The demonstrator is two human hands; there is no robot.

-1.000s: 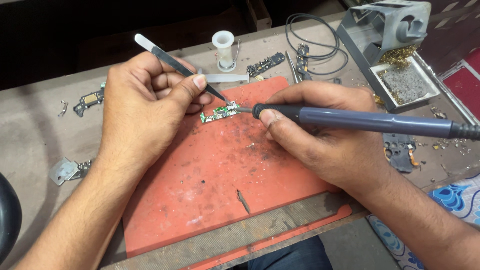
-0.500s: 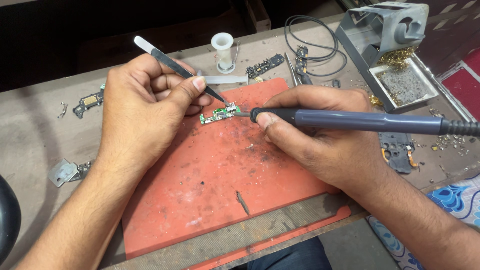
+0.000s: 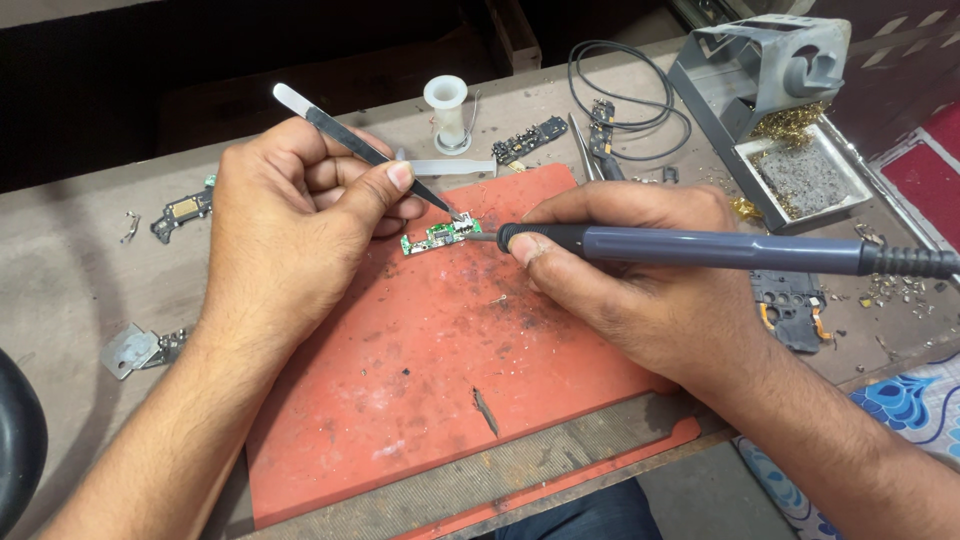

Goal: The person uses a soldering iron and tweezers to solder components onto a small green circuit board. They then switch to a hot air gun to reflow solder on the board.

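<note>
Compared with a second ago, little has shifted: left hand (image 3: 285, 225) keeps its grip clenched on the tweezers (image 3: 365, 155), tips at the small green circuit board (image 3: 440, 238) on the red mat (image 3: 420, 380). Right hand (image 3: 640, 285) grasps the soldering iron (image 3: 700, 248), tip still at the board's right end; work reads as ongoing on the tabletop (image 3: 60, 280).

You have no packages, labels, signs or screens in front of you here: nothing boxed or wrapped, no tag or sticker you could make out, no display anywhere from the upper left of the frame to the lower right.
</note>
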